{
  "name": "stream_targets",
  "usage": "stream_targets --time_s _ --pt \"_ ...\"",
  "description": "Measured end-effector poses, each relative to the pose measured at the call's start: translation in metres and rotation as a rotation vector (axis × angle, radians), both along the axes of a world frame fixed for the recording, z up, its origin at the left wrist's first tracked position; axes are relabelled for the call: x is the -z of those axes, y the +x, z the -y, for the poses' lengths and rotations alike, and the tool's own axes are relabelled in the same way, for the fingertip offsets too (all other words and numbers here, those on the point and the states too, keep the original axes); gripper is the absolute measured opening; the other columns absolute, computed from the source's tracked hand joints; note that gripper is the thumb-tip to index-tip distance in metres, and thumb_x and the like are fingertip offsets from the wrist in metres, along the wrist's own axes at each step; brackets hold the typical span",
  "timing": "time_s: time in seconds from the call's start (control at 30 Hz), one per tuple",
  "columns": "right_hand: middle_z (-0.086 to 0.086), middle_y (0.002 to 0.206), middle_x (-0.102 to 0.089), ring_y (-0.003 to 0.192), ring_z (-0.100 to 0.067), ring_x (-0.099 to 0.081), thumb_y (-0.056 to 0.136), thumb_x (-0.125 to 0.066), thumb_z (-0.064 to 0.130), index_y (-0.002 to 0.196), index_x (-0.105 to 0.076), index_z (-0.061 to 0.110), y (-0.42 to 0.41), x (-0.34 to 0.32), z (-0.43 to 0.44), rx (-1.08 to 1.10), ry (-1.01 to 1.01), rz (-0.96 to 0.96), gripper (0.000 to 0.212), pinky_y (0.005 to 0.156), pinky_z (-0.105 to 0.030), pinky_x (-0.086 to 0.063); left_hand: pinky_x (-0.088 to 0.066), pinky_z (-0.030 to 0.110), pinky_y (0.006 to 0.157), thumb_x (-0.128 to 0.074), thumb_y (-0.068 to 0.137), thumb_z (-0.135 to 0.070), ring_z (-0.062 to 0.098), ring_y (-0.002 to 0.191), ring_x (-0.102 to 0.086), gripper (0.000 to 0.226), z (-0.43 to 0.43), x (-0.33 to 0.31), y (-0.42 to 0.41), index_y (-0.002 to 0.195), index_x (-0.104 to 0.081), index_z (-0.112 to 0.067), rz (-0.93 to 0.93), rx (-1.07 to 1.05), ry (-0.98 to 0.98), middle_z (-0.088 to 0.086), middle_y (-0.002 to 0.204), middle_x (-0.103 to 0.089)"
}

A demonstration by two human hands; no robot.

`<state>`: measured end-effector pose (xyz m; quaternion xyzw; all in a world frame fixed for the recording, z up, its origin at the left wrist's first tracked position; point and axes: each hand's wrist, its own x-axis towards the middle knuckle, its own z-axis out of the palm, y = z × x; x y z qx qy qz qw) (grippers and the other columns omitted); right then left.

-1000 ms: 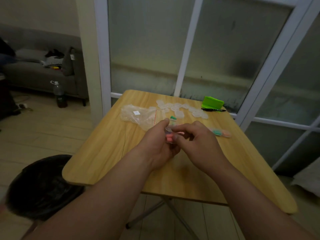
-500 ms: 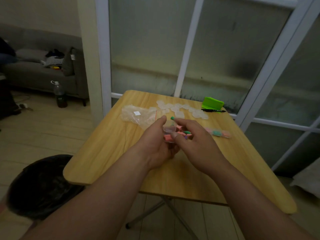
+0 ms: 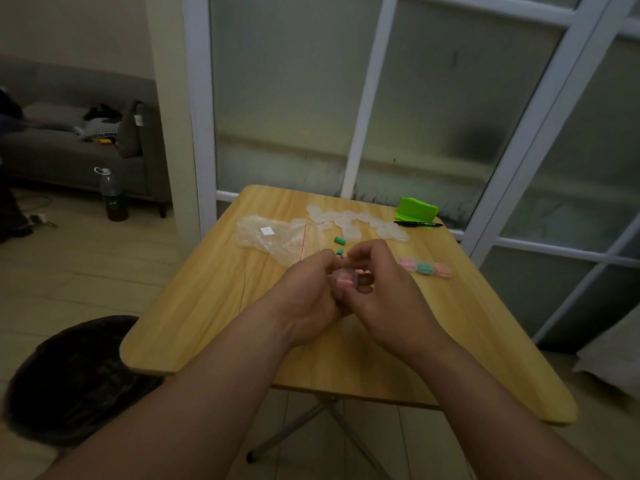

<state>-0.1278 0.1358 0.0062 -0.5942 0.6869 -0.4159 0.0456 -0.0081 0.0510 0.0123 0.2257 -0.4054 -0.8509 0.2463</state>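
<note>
Above the middle of the wooden table (image 3: 214,323), my left hand (image 3: 311,296) holds a small clear plastic case (image 3: 344,279) with pink pieces inside. My right hand (image 3: 384,289) meets it from the right, thumb and fingers curled at the case's top edge; whether they pinch a piece is hidden. Small coloured pieces (image 3: 339,252) show just above my fingers, and a green piece (image 3: 339,240) lies on the table beyond them. To the right lies a row of filled clear cases (image 3: 425,267) with pink and green contents.
Several empty clear cases (image 3: 349,220) and a clear zip bag (image 3: 277,239) lie at the table's far side, with a green box (image 3: 417,209) and a black pen (image 3: 417,224) at the far right. A black-lined bin (image 3: 69,379) stands at the lower left. Glass doors rise behind.
My right hand has lifted its fingers to the top of the case. The green piece that was near my left thumb now lies apart on the table beyond my hands.
</note>
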Motion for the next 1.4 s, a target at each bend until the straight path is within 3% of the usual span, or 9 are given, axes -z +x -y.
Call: stream_targets --time_s 0.1,0.2,0.27,0.37,0.6,0.8,0.9,1.0,1.4 --pt "0.020 0.129 -0.064 0.105 0.008 -0.067 0.094 -0.080 0.025 0.148 -0.043 0.039 -0.006 0.002 -0.003 -0.035 0.032 0.072 0.067 0.087 -0.020 -0.058 -0.062 0.027 0.070 -0.041 0.097 0.007 0.019 0.079 -0.075 0.040 -0.007 0.001 0.000 0.132 -0.060 0.006 0.027 0.020 -0.054 0.014 0.095 -0.075" --pt "0.018 0.138 -0.058 0.119 0.003 -0.061 0.090 -0.081 0.037 0.154 -0.039 0.039 -0.014 0.004 -0.008 0.002 0.032 0.027 0.077 0.094 -0.019 -0.053 -0.064 0.036 0.086 -0.041 0.097 0.012 0.036 0.108 -0.074 0.044 -0.009 0.002 -0.006 0.139 -0.054 0.008 0.020 -0.040 -0.045 0.029 0.122 -0.071" --pt "0.016 0.139 -0.055 0.124 -0.001 -0.055 0.090 -0.080 0.047 0.153 -0.043 0.034 -0.019 0.006 -0.012 0.067 0.019 -0.018 0.074 0.095 -0.018 -0.047 -0.059 0.043 0.094 -0.042 0.098 0.012 0.043 0.122 -0.067 0.044 -0.009 0.004 -0.012 0.141 -0.052 0.006 0.001 -0.068 -0.016 0.033 0.129 -0.067" --pt "0.013 0.130 -0.057 0.120 -0.005 -0.055 0.091 -0.078 0.052 0.142 -0.052 0.030 -0.023 0.008 -0.019 0.140 -0.004 -0.072 0.061 0.092 -0.022 -0.048 -0.059 0.047 0.094 -0.044 0.097 0.015 0.041 0.115 -0.070 0.040 -0.015 0.003 -0.020 0.134 -0.054 0.004 -0.010 -0.103 -0.015 0.030 0.126 -0.069" --pt "0.015 0.099 -0.063 0.095 -0.008 -0.061 0.092 -0.070 0.039 0.105 -0.054 0.038 -0.026 0.008 -0.029 0.273 -0.049 -0.166 0.021 0.079 -0.042 -0.057 -0.060 0.028 0.067 -0.047 0.094 0.013 0.024 0.081 -0.071 0.032 -0.031 0.004 -0.046 0.124 -0.058 0.016 0.039 -0.099 -0.135 0.024 0.101 -0.065" --pt "0.019 0.100 -0.063 0.095 0.002 -0.060 0.098 -0.069 0.041 0.108 -0.059 0.034 -0.047 0.006 -0.037 0.344 -0.020 -0.061 0.015 0.073 -0.027 -0.051 -0.057 0.040 0.085 -0.053 0.096 0.001 0.030 0.094 -0.069 0.013 -0.039 -0.002 -0.059 0.094 -0.067 0.000 0.063 -0.120 -0.187 0.021 0.095 -0.072" --pt "0.013 0.108 -0.066 0.100 -0.008 -0.063 0.097 -0.071 0.041 0.110 -0.061 0.031 -0.073 0.010 -0.038 0.430 0.010 0.010 0.019 0.081 -0.037 -0.057 -0.060 0.036 0.091 -0.047 0.105 -0.004 0.025 0.102 -0.074 0.015 -0.028 -0.011 -0.057 0.108 -0.062 -0.008 0.014 -0.329 -0.193 0.015 0.111 -0.072" --pt "0.010 0.107 -0.065 0.100 -0.015 -0.064 0.098 -0.069 0.043 0.110 -0.060 0.030 -0.097 0.019 -0.034 0.542 0.098 0.021 0.020 0.084 -0.043 -0.059 -0.061 0.044 0.094 -0.049 0.106 -0.016 0.021 0.100 -0.078 0.022 -0.009 -0.016 -0.048 0.123 -0.060 -0.008 -0.003 -0.446 -0.185 0.012 0.115 -0.075" --pt "0.010 0.100 -0.063 0.093 -0.018 -0.063 0.095 -0.071 0.041 0.102 -0.059 0.035 -0.112 0.036 0.010 0.611 0.179 -0.072 0.015 0.079 -0.039 -0.057 -0.064 0.044 0.088 -0.053 0.104 -0.012 0.027 0.092 -0.078 0.019 0.015 -0.013 -0.038 0.117 -0.063 -0.002 -0.040 -0.540 -0.113 0.017 0.105 -0.074"
